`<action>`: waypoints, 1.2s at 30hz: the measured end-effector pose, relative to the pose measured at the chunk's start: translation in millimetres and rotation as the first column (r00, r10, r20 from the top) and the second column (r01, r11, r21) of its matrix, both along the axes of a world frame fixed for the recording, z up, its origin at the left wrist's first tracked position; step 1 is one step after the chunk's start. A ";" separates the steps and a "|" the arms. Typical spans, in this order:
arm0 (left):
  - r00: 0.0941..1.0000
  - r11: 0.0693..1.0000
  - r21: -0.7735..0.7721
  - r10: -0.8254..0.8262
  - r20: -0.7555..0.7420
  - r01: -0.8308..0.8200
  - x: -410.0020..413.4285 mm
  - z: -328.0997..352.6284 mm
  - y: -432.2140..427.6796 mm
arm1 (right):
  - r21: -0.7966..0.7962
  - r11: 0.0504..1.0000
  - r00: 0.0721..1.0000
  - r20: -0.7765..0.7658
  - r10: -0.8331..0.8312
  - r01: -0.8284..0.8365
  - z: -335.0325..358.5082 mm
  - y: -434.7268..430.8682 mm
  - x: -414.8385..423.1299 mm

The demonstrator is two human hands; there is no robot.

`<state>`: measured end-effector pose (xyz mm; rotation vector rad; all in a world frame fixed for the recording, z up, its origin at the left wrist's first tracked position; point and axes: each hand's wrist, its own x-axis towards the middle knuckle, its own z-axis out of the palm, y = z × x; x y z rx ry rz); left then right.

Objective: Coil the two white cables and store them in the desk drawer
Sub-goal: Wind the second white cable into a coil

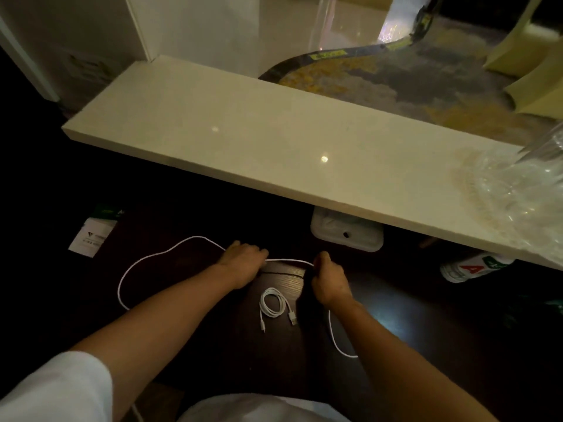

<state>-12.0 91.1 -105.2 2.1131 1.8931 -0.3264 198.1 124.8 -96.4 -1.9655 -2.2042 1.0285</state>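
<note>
Both the left hand (243, 261) and the right hand (330, 278) are gripping the long white cable (134, 266) with closed fingers, while the coiled white cable (274, 306) is lying between them on the dark desk (182, 330).

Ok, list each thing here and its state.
Long cable: uncoiled, stretched between both hands.
Short cable: coiled, lying on the dark desk.
Left hand: closed on the long cable.
Right hand: closed on the long cable.
</note>
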 end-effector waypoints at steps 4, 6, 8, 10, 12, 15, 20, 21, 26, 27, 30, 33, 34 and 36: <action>0.973 0.995 -0.095 0.026 0.231 -0.004 -24.8 32.3 -7.9 | 0.083 0.990 0.992 0.029 -0.121 0.118 18.5 0.3 21.7; 0.955 0.996 -0.092 0.047 0.292 -0.021 -41.8 48.0 -13.5 | 0.102 0.973 0.976 0.046 -0.212 0.206 27.8 -1.7 37.8; 0.929 0.994 -0.095 0.080 0.362 -0.049 -58.1 63.9 -18.3 | 0.108 0.960 0.958 0.100 -0.269 0.258 34.1 -7.2 54.3; 0.876 0.987 -0.140 0.130 0.464 -0.072 -68.9 83.2 -23.4 | 0.115 0.948 0.944 0.112 -0.310 0.297 40.0 -16.1 64.6; 0.806 0.975 -0.219 0.166 0.568 -0.047 -72.6 105.9 -29.9 | 0.132 0.921 0.920 0.098 -0.380 0.366 49.9 -23.1 63.5; 0.638 0.955 -0.296 0.214 0.740 0.022 -68.3 137.1 -38.3 | 0.269 0.890 0.908 0.102 -0.406 0.368 77.5 -28.2 35.8; 0.427 0.950 -0.289 0.213 0.879 0.121 -39.8 173.6 -40.1 | 0.261 0.964 0.919 -0.390 0.061 0.046 151.4 -68.8 -60.1; 0.404 0.952 -0.281 0.211 0.890 0.121 -36.8 176.6 -40.4 | 0.257 0.966 0.904 -0.420 0.078 0.036 157.4 -75.8 -71.2; 0.319 0.914 -0.357 0.285 0.904 0.193 -48.5 176.2 -55.1 | 0.329 0.927 0.908 -0.419 -0.024 0.177 156.7 -96.8 -62.5; 0.308 0.900 -0.382 0.310 0.899 0.208 -53.6 175.1 -61.2 | 0.358 0.911 0.914 -0.404 -0.047 0.205 155.3 -99.8 -55.1; 0.322 0.875 -0.435 0.357 0.877 0.213 -68.3 173.2 -76.8 | 0.440 0.822 0.896 -0.407 -0.175 0.361 152.4 -101.7 -26.8; 0.249 0.843 -0.499 0.448 0.859 0.204 -81.1 176.1 -84.9 | 0.482 0.708 0.849 -0.396 -0.349 0.516 150.9 -99.9 4.6; 0.209 0.824 -0.525 0.486 0.848 0.213 -84.1 178.1 -86.6 | 0.490 0.671 0.828 -0.391 -0.401 0.557 150.9 -101.0 14.0; 0.122 0.769 -0.582 0.572 0.811 0.266 -88.1 183.8 -90.7 | 0.496 0.615 0.790 -0.381 -0.480 0.613 148.0 -103.8 30.1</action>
